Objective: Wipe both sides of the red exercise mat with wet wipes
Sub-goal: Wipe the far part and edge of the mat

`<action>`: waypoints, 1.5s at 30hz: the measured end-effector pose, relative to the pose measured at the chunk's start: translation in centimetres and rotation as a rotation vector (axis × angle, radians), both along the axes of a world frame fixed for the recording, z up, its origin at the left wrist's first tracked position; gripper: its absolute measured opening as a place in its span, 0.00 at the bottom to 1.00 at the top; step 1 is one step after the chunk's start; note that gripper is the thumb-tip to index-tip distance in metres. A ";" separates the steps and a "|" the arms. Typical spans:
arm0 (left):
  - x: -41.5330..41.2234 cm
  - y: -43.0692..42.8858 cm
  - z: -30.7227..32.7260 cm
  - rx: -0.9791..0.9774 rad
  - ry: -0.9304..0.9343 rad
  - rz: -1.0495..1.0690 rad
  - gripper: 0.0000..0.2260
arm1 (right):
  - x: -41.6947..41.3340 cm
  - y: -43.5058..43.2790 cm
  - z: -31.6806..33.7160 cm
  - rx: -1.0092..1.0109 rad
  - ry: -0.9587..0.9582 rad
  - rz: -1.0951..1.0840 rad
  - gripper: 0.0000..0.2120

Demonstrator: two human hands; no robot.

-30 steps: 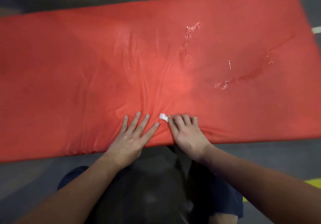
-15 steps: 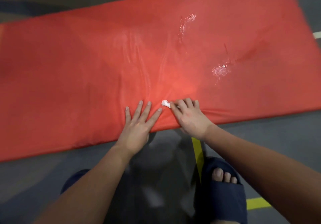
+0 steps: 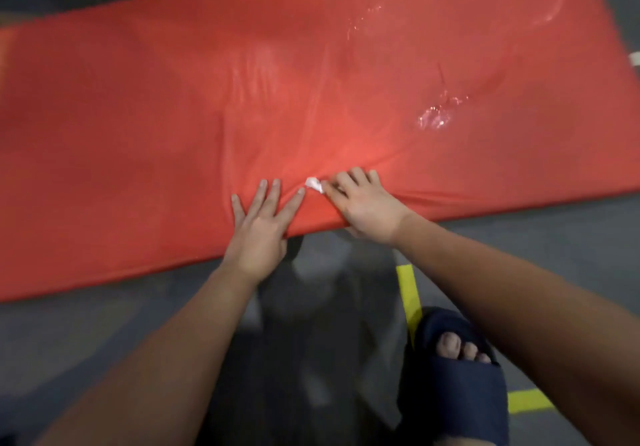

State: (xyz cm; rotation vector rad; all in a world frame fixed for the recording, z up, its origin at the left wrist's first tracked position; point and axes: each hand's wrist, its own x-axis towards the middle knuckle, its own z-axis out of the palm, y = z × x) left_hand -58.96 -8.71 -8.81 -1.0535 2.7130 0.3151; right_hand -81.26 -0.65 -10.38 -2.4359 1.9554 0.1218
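Note:
The red exercise mat [image 3: 173, 116] lies flat on the grey floor and fills the upper half of the view. Wet shiny streaks [image 3: 433, 118] show on its right part. My left hand [image 3: 259, 224] presses flat on the mat's near edge with straight, spread fingers. Just to its right, my right hand [image 3: 363, 203] rests on the same edge with curled fingers and pinches a small crumpled white wet wipe [image 3: 314, 184], most of it hidden under the fingers. The mat's cover wrinkles around both hands.
Grey floor [image 3: 86, 335] with yellow tape lines [image 3: 408, 290] runs below the mat. My foot in a dark blue slide sandal [image 3: 457, 369] stands at the lower right. A white mark [image 3: 634, 68] sits at the right edge.
The view has pulled back and tilted, so the mat sits farther from me and my foot has come into view. Both hands stay on the near edge in the same pose.

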 end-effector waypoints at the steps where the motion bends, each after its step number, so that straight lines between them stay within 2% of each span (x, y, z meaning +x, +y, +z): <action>1: -0.8 -0.6 0.1 0.018 -0.012 0.022 0.45 | -0.6 -0.9 0.2 0.012 0.006 -0.001 0.33; 6: -0.8 0.3 -0.4 0.059 -0.013 0.048 0.45 | -0.3 -0.3 -0.1 0.076 -0.066 -0.026 0.41; 10: 0.1 -0.2 -1.8 0.056 0.095 0.023 0.43 | -1.3 0.2 -0.2 0.093 -0.302 -0.108 0.43; 12: 0.6 0.1 -2.2 0.054 0.122 -0.007 0.40 | -1.9 0.0 0.1 0.077 -0.453 -0.150 0.33; 15: 0.7 0.5 -2.3 0.023 0.186 -0.004 0.34 | -2.7 0.1 -1.1 -0.057 -0.630 -0.194 0.17; 19: 0.1 0.7 -2.5 -0.023 0.291 0.074 0.28 | -1.9 3.4 -1.9 -0.119 -0.718 -0.201 0.10; 22: -0.5 0.4 -3.2 -0.132 0.341 0.095 0.22 | -2.8 3.6 -1.4 -0.066 -0.716 -0.153 0.10; 24: -1.2 -0.2 -3.4 -0.208 0.369 0.111 0.19 | -4.3 1.3 -1.2 -0.079 -0.674 -0.205 0.11; 26: -2.1 -1.4 -3.3 -0.266 0.385 0.138 0.19 | -5.7 -0.3 -1.1 -0.104 -0.663 -0.268 0.11; 30: -5.0 -5.4 -3.1 -0.323 0.395 0.214 0.18 | -5.1 1.9 -1.0 0.006 -0.714 -0.139 0.08; 34: -9.6 -9.6 -3.8 -0.334 0.364 0.370 0.18 | -6.3 -2.1 -1.4 -0.067 -0.585 -0.126 0.10; 36: -12.4 -12.1 -3.9 -0.320 0.377 0.499 0.20 | -7.7 -6.3 -1.8 -0.166 -0.529 -0.182 0.09; 38: -14.4 -14.8 -4.1 -0.288 0.367 0.583 0.24 | -8.6 -8.2 -1.9 -0.180 -0.536 -0.256 0.09; 42: -15.2 -17.0 -5.2 -0.239 0.241 0.536 0.31 | -8.4 -6.5 -1.2 -0.089 -0.645 -0.244 0.11; 45: -15.6 -17.3 -5.6 -0.255 0.248 0.567 0.31 | -10.2 -10.1 -1.4 -0.105 -0.563 -0.157 0.09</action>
